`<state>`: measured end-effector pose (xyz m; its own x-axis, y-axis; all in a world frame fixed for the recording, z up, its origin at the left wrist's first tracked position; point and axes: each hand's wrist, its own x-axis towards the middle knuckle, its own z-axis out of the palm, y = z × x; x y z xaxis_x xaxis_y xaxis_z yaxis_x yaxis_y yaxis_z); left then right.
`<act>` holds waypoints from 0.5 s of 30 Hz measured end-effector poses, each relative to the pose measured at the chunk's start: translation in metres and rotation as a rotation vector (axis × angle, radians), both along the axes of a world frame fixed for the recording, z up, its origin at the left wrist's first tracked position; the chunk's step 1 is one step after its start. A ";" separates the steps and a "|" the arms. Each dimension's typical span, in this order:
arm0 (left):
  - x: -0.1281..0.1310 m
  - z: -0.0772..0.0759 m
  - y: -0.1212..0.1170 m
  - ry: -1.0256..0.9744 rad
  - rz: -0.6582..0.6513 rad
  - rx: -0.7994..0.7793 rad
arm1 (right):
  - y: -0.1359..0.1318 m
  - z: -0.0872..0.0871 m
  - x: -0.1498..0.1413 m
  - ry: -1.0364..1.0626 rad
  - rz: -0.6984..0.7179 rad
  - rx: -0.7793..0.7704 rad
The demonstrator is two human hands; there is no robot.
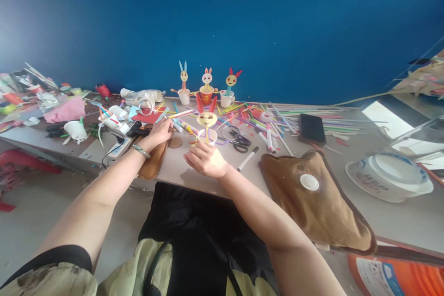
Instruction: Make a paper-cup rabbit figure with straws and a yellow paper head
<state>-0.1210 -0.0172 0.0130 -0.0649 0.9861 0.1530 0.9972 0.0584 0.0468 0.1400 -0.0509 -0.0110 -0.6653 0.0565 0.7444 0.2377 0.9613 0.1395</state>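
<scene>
The right hand [205,159] has its fingers bent in at the near side of a white paper cup [208,137]; whether they grip it or only touch it cannot be told. The cup is on the near part of the table [173,169]. Above it rises a pale yellow rabbit face [207,120] with long red ears, drawn eyes and a mouth. The right forearm comes in from the lower right, the wrist bent and the back of the hand upward. The left hand [162,131] lies palm down, farther left, its fingertips near some markers; whether it holds anything is unclear. Three more rabbit cups [206,95] stand behind, near the blue wall [222,27]. Scissors [240,141] and a capped marker [248,159] lie to the right.
</scene>
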 end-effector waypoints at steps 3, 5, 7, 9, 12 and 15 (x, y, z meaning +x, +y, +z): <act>0.001 0.000 -0.001 0.053 -0.025 0.010 | 0.000 -0.001 0.000 -0.013 -0.002 -0.014; 0.002 0.000 0.000 0.090 -0.033 0.005 | 0.000 -0.001 -0.001 -0.016 -0.002 -0.015; 0.001 -0.002 0.001 0.120 -0.039 0.008 | -0.001 0.000 -0.001 -0.011 -0.003 -0.006; 0.000 -0.004 0.001 0.148 -0.050 0.023 | -0.001 0.001 -0.001 0.001 -0.007 0.015; -0.001 -0.006 0.003 0.206 -0.113 0.053 | -0.002 0.003 -0.001 0.020 -0.010 0.053; 0.000 -0.007 0.006 0.227 -0.188 0.056 | -0.003 0.004 -0.002 0.022 -0.017 0.073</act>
<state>-0.1208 -0.0114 0.0059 0.1604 0.9671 0.1972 0.9755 -0.1249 -0.1809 0.1383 -0.0537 -0.0073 -0.6480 0.0130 0.7616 0.2579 0.9446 0.2033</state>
